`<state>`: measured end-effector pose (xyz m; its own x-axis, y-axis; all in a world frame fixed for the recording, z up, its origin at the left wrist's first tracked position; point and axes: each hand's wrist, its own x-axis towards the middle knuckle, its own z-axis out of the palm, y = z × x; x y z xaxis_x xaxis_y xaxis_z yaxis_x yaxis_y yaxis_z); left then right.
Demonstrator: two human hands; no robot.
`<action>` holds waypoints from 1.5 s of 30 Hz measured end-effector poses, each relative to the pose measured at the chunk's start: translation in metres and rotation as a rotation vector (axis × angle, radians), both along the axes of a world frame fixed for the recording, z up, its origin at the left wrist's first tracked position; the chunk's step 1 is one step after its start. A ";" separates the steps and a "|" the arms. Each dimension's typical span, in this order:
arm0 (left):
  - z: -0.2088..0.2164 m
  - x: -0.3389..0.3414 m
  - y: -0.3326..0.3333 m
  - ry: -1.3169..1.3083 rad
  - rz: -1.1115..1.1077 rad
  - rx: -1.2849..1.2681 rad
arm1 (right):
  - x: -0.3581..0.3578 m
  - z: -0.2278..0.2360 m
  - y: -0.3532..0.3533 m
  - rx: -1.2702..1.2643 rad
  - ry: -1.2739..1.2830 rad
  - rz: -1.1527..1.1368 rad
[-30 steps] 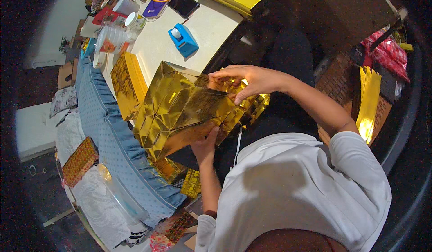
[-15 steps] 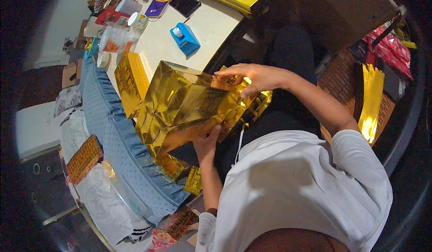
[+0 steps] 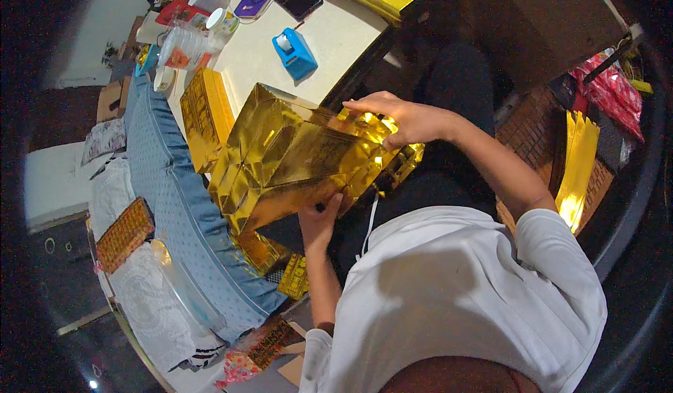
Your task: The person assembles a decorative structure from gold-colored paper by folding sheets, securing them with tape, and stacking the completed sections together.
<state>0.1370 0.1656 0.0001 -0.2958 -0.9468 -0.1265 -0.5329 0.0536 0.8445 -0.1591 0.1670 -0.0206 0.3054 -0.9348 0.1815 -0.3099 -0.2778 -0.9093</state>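
A large shiny gold foil bag (image 3: 280,158) with a folded, creased bottom lies tilted across my lap, its boxy end pointing left. My left hand (image 3: 321,221) grips its lower side, with the thumb showing on the foil and the other fingers hidden beneath. At the crumpled right end, my right hand (image 3: 406,119) has its fingers curled over the foil edge. Close to the bag's far left side is a stack of gold printed paper (image 3: 205,116) on the table's edge.
On the white table (image 3: 343,32) are a blue tape dispenser (image 3: 294,53), a dark phone (image 3: 298,0) and plastic tubs (image 3: 184,48). A blue cushioned seat (image 3: 189,211) runs along the left. Folded gold strips (image 3: 579,168) stand at the right.
My right hand's fingers have shifted slightly along the crumpled foil edge. The bag's boxy end has moved a little left, and my left hand keeps its grip.
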 end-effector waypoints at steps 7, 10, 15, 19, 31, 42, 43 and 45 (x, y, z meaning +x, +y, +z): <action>-0.001 -0.001 -0.001 -0.099 -0.011 0.040 | 0.004 -0.013 0.000 -0.059 -0.060 -0.034; -0.005 0.005 -0.004 -0.208 -0.075 0.006 | 0.006 -0.016 0.001 -0.050 -0.074 -0.067; -0.015 0.013 -0.004 -0.366 -0.015 0.041 | 0.009 -0.023 0.002 -0.050 -0.149 -0.091; -0.007 0.006 -0.002 -0.478 -0.022 0.055 | 0.005 -0.021 -0.001 -0.023 -0.219 -0.045; -0.015 0.024 -0.003 -0.696 -0.111 0.002 | 0.000 -0.024 -0.008 -0.013 -0.218 -0.019; -0.010 0.015 0.001 -0.921 -0.323 -0.344 | 0.003 -0.026 -0.011 -0.023 -0.160 -0.008; -0.011 0.017 0.002 -0.851 -0.273 -0.218 | 0.004 -0.026 -0.011 -0.019 -0.168 -0.003; -0.009 0.016 0.003 -0.712 -0.147 0.013 | 0.004 -0.027 -0.012 -0.013 -0.182 0.005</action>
